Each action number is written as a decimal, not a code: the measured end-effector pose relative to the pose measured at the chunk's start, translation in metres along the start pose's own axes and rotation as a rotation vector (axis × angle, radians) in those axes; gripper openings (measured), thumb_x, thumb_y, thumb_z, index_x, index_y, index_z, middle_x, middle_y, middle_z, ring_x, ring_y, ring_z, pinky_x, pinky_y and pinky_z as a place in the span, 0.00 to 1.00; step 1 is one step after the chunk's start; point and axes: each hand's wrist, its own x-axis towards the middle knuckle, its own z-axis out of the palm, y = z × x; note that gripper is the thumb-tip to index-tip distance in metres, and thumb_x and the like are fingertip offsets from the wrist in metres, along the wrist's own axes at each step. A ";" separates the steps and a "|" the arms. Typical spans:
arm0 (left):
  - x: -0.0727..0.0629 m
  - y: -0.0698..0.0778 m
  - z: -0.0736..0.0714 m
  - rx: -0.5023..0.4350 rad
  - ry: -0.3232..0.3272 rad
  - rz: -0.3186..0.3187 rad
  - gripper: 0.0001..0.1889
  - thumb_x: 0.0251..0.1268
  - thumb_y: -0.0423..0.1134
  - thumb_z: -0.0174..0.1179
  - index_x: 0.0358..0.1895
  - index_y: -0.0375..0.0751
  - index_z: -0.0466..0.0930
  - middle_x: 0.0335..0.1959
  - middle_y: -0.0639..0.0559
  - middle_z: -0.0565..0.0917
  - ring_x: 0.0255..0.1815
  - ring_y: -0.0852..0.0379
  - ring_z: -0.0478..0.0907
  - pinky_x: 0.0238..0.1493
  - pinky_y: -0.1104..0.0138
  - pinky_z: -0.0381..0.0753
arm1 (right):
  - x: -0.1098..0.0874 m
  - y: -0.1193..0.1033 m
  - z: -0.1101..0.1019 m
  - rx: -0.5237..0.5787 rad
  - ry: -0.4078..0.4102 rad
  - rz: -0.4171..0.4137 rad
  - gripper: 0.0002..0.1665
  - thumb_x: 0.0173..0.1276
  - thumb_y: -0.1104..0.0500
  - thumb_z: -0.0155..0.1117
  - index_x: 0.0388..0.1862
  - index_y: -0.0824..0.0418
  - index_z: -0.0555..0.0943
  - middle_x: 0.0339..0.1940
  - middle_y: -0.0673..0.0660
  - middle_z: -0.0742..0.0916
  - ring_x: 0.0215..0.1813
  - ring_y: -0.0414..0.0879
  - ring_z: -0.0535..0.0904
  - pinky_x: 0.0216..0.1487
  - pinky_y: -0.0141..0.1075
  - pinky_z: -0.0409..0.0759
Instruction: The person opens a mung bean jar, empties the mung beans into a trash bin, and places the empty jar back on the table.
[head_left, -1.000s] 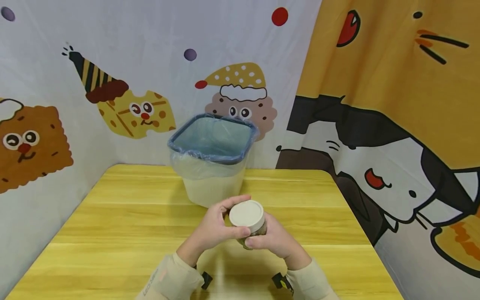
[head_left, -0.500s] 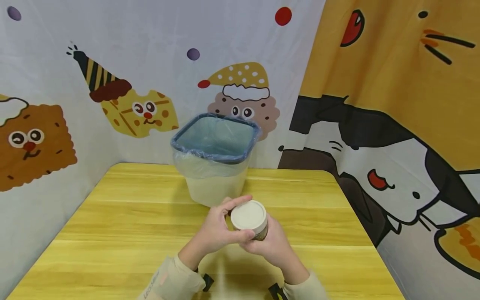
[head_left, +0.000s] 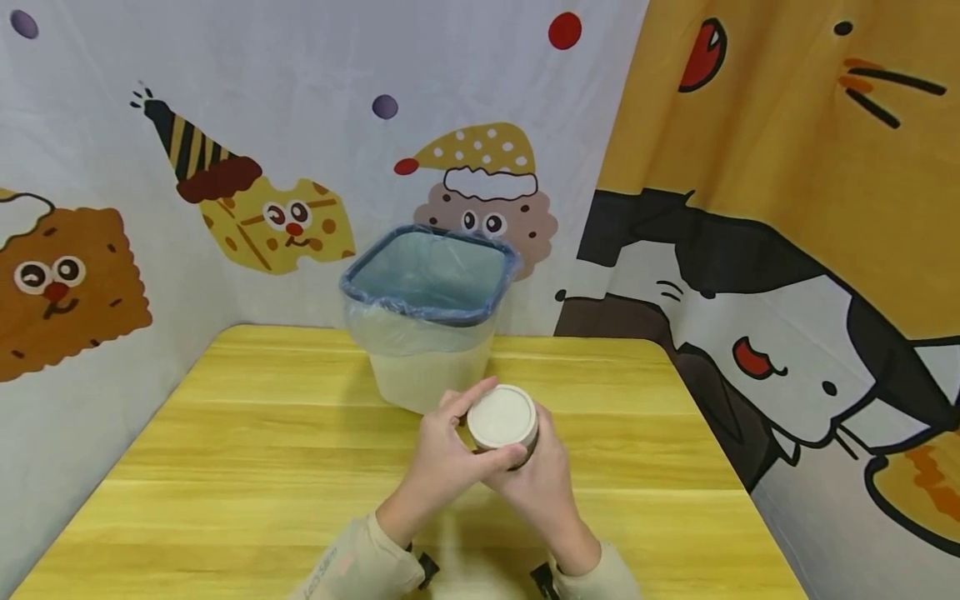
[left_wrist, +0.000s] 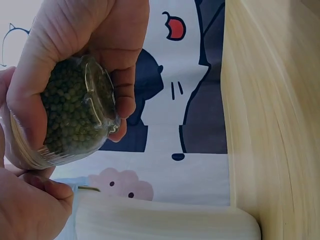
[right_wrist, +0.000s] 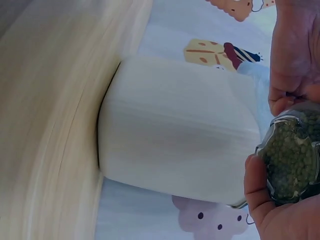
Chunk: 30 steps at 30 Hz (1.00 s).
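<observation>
A clear jar (left_wrist: 72, 110) of small green beans hangs in the air over the table, between both hands. Its flat beige lid (head_left: 502, 415) faces up toward the head camera. My left hand (head_left: 442, 462) grips the lid at its left side, with the thumb across the near edge. Around the glass body, my right hand (head_left: 542, 479) holds from the right and below. In the right wrist view the beans (right_wrist: 290, 160) show through the jar's base. The lid covers most of the body in the head view.
Just beyond the hands stands a pale bin (head_left: 427, 375) with a blue rim (head_left: 450, 317) and a clear plastic liner. It sits on a yellow wood-grain table (head_left: 247, 450). Behind the table hangs a cartoon-printed curtain (head_left: 300, 67).
The jar has risen slightly and moved a little right. My right hand has turned round the body, its thumb leaving the near side. The left hand has stayed on the lid.
</observation>
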 end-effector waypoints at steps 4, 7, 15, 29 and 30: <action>0.001 0.000 0.000 -0.010 0.004 -0.023 0.42 0.48 0.46 0.87 0.72 0.57 0.81 0.52 0.53 0.84 0.53 0.57 0.79 0.54 0.62 0.81 | 0.001 -0.002 -0.001 0.007 0.000 0.008 0.56 0.50 0.56 0.89 0.74 0.71 0.70 0.63 0.66 0.87 0.59 0.59 0.88 0.56 0.57 0.89; 0.001 0.000 0.000 -0.023 0.009 -0.044 0.42 0.47 0.46 0.88 0.72 0.56 0.82 0.53 0.52 0.85 0.52 0.57 0.78 0.53 0.62 0.81 | 0.001 -0.003 0.000 0.009 0.001 0.026 0.56 0.49 0.56 0.89 0.73 0.70 0.71 0.62 0.65 0.87 0.59 0.58 0.88 0.56 0.57 0.88; 0.002 0.001 0.000 -0.032 0.023 -0.023 0.42 0.48 0.44 0.87 0.71 0.57 0.82 0.53 0.51 0.84 0.50 0.57 0.77 0.49 0.65 0.80 | 0.001 -0.001 0.002 0.027 0.013 0.060 0.57 0.49 0.56 0.90 0.74 0.68 0.71 0.63 0.64 0.87 0.60 0.58 0.87 0.57 0.58 0.88; 0.001 0.003 -0.003 -0.038 0.053 0.041 0.43 0.50 0.42 0.85 0.74 0.52 0.79 0.53 0.46 0.84 0.50 0.58 0.78 0.50 0.67 0.80 | -0.001 -0.002 0.001 0.055 0.001 0.140 0.53 0.50 0.53 0.89 0.73 0.64 0.73 0.62 0.61 0.88 0.58 0.54 0.87 0.55 0.51 0.88; 0.000 0.003 -0.004 -0.039 0.050 0.044 0.43 0.51 0.42 0.85 0.75 0.52 0.79 0.54 0.46 0.84 0.51 0.58 0.78 0.50 0.67 0.81 | -0.001 -0.002 0.001 0.056 0.002 0.145 0.53 0.50 0.53 0.89 0.73 0.64 0.73 0.62 0.62 0.88 0.59 0.54 0.87 0.55 0.52 0.88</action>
